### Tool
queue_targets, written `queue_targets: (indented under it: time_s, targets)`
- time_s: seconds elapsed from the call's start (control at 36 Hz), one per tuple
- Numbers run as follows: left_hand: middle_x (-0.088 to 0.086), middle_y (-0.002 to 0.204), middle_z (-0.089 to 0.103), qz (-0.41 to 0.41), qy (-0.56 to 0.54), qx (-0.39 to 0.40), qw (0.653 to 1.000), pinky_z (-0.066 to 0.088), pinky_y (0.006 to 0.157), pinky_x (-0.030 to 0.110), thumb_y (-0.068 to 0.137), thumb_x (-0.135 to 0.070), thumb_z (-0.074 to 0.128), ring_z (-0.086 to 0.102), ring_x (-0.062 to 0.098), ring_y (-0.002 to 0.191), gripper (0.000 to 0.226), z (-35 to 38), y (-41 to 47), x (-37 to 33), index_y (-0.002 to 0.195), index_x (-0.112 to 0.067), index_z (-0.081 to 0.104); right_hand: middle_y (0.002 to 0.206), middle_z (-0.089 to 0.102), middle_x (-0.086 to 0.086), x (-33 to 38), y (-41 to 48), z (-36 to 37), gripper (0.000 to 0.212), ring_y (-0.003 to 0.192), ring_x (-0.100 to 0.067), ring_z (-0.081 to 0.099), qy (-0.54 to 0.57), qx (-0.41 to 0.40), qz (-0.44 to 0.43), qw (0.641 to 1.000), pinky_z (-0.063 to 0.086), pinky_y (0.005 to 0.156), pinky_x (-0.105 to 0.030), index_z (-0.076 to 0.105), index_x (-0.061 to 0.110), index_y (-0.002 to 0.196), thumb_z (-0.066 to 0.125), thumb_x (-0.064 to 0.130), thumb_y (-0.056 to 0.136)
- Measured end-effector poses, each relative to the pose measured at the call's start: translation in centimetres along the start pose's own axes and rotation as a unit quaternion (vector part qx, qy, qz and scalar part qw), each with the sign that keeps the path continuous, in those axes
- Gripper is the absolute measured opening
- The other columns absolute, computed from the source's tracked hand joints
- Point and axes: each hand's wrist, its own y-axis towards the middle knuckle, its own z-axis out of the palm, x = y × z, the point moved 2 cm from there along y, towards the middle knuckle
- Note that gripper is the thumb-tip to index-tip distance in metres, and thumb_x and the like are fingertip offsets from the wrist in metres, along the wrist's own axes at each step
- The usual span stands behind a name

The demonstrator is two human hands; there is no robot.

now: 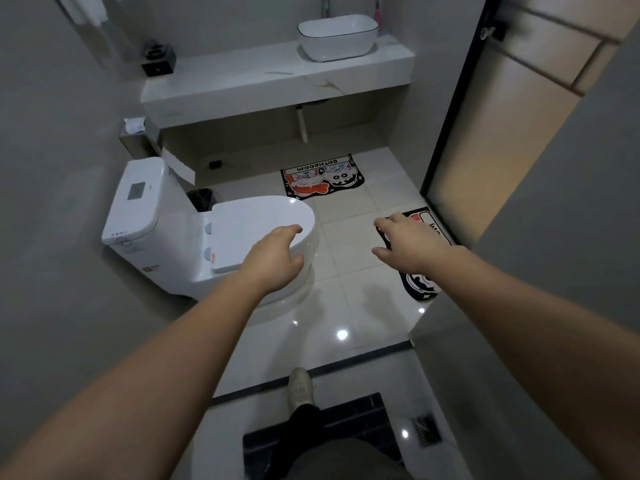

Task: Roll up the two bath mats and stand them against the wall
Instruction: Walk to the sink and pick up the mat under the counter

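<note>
My right hand (412, 242) and forearm cover the middle of the near mat (420, 287). Only its top edge and a black corner with a white cartoon face show, and the wall (519, 271) on my right cuts off its outer side. Its lettering is too broken up to read. The far mat (322, 176) is in full view, with two cartoon figures and the word BATHROOM upside down to me. Towels at the upper left are cropped by the frame, and so is the tap above the basin (337, 38). One shoe (301, 386) shows at the threshold; the other foot is out of sight.

Both mats lie flat and unrolled on the tiled floor (346, 306). The far one sits below the counter (242, 81), well beyond both hands. The near one lies along the doorway side, directly under my right hand in this view and apart from my left hand (275, 259), which is across the floor over the front of the toilet (166, 230).

Both arms reach forward, and the two hands are apart. Each has its fingers loosely spread and slightly curled, and each holds nothing. My left hand overlaps the toilet lid (256, 220); I cannot tell whether it touches it. I also cannot tell whether my right hand touches the near mat.
</note>
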Motion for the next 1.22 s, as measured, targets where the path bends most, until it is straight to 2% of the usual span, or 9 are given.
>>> queue_targets:
  time_s: [0.17, 0.5, 0.75, 0.86, 1.06, 1.22]
  targets:
    - [0.004, 0.147, 0.041, 0.023, -0.007, 0.020, 0.999, 0.035, 0.109, 0.037, 0.089, -0.023, 0.054, 0.041, 0.023, 0.132, 0.055, 0.5, 4.5, 1.0, 0.141, -0.019, 0.037, 0.138, 0.045, -0.010, -0.6, 3.8, 0.1, 0.058, 0.122, -0.032, 0.048, 0.006, -0.001, 0.027, 1.000, 0.044, 0.096, -0.045, 0.037, 0.019, 0.140, 0.052, 0.043, 0.089]
    - [0.004, 0.147, 0.042, 0.037, -0.011, 0.043, 0.998, 0.035, 0.108, 0.038, 0.091, -0.022, 0.053, 0.042, 0.023, 0.132, 0.053, -0.7, 13.7, 5.7, 0.142, -0.018, 0.037, 0.130, 0.049, -0.012, 0.6, 12.7, -0.3, 0.056, 0.117, -0.032, 0.050, 0.009, 0.010, 0.080, 0.997, 0.047, 0.093, -0.044, 0.040, 0.014, 0.136, 0.052, 0.042, 0.089]
    - [0.004, 0.148, 0.041, 0.050, -0.025, 0.071, 0.996, 0.035, 0.108, 0.038, 0.091, -0.023, 0.053, 0.043, 0.024, 0.131, 0.054, -1.2, 18.1, 7.6, 0.142, -0.020, 0.035, 0.127, 0.051, -0.012, 1.0, 15.7, 0.4, 0.051, 0.112, -0.032, 0.053, 0.057, -0.013, 0.114, 0.992, 0.048, 0.089, -0.041, 0.045, 0.015, 0.131, 0.054, 0.039, 0.088]
    - [0.004, 0.148, 0.041, 0.052, -0.033, 0.071, 0.996, 0.036, 0.108, 0.039, 0.091, -0.023, 0.053, 0.043, 0.025, 0.131, 0.054, -1.3, 19.7, 7.9, 0.142, -0.020, 0.035, 0.134, 0.048, -0.010, 0.5, 17.1, 0.2, 0.052, 0.115, -0.030, 0.053, 0.070, -0.009, 0.141, 0.988, 0.048, 0.090, -0.042, 0.043, 0.016, 0.134, 0.053, 0.038, 0.088]
    - [0.003, 0.148, 0.040, 0.039, -0.037, 0.076, 0.996, 0.034, 0.109, 0.038, 0.092, -0.023, 0.051, 0.041, 0.023, 0.132, 0.053, -1.0, 22.6, 8.0, 0.142, -0.020, 0.035, 0.129, 0.050, -0.010, -1.1, 20.7, 0.2, 0.047, 0.111, -0.030, 0.054, 0.079, -0.004, 0.137, 0.987, 0.049, 0.089, -0.043, 0.046, 0.015, 0.130, 0.052, 0.037, 0.089]
    - [0.003, 0.148, 0.041, 0.020, -0.033, 0.066, 0.997, 0.034, 0.110, 0.039, 0.091, -0.022, 0.051, 0.041, 0.024, 0.132, 0.054, -0.9, 27.1, 7.0, 0.143, -0.020, 0.035, 0.135, 0.047, -0.009, -4.0, 25.4, -0.4, 0.056, 0.118, -0.029, 0.051, 0.081, 0.004, 0.118, 0.990, 0.046, 0.093, -0.039, 0.036, 0.017, 0.141, 0.051, 0.038, 0.091]
